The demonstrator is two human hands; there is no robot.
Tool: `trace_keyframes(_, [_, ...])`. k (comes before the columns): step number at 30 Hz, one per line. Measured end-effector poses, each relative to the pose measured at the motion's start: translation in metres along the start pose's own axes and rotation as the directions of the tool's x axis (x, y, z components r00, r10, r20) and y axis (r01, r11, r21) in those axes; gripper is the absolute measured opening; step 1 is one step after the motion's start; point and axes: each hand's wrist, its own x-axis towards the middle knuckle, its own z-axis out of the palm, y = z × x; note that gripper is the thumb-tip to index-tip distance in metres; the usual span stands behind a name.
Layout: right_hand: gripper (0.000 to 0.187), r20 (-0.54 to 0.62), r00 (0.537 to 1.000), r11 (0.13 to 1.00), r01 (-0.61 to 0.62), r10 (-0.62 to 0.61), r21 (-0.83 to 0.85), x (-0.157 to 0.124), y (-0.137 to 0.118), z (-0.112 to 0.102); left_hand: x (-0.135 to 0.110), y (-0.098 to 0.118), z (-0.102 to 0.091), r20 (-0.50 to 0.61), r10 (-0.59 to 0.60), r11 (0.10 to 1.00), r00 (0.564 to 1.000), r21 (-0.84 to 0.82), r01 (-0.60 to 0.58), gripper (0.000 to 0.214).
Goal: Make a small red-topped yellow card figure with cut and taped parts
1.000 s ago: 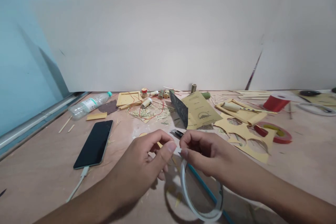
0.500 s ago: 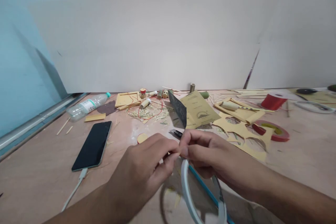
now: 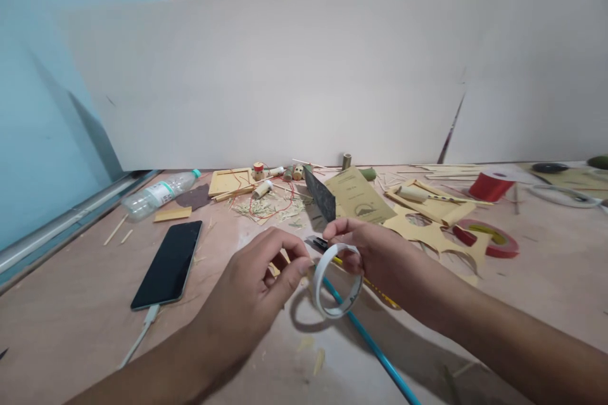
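The right hand (image 3: 375,253) holds a white tape roll (image 3: 336,280) in the air above the middle of the bench (image 3: 71,323), a little toward the near edge; the fingers pass around the ring and grasp it. The left hand (image 3: 259,285) is just beside the roll, with thumb and forefinger pinched together at its left rim. I think it grips the loose end of the tape, but the end itself is too small to see.

Judging from this, the work is at an early step: no strip is pulled out and no cut piece shows.

Under the hands lies a thin blue stick (image 3: 370,345), which runs to the near edge. A black phone (image 3: 168,264) with its cable lies toward the left edge. A plastic bottle (image 3: 159,193), yellow cut sheets (image 3: 427,228) and a red tape roll (image 3: 489,237) lie toward the far edge.
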Motion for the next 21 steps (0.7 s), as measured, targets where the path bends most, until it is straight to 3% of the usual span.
trace_keyframes(6, [0.022, 0.012, 1.0, 0.998, 0.024, -0.025, 0.053, -0.001, -0.002, 0.003, -0.002, 0.001, 0.0, 0.005, -0.013, 1.0, 1.0, 0.026, 0.013, 0.012])
trace_keyframes(11, [0.012, -0.023, 1.0, 1.0, 0.018, -0.018, 0.017, -0.004, 0.0, 0.003, -0.002, 0.003, -0.001, -0.009, -0.012, 0.999, 1.0, 0.033, 0.012, 0.013])
trace_keyframes(14, [0.01, -0.028, 0.999, 0.995, 0.019, -0.022, -0.097, -0.008, 0.0, 0.003, -0.002, 0.004, -0.001, -0.012, -0.057, 0.998, 0.998, 0.005, 0.057, 0.016])
trace_keyframes(18, [0.018, 0.012, 1.0, 0.954, -0.015, 0.019, -0.3, -0.01, -0.008, 0.006, -0.001, 0.003, -0.002, 0.018, -0.209, 0.967, 0.978, -0.142, 0.209, 0.024])
trace_keyframes(21, [0.018, 0.033, 0.994, 0.805, -0.063, 0.102, -0.59, -0.009, -0.019, 0.003, 0.001, 0.0, -0.002, 0.074, -0.284, 0.916, 0.956, -0.274, 0.293, 0.028])
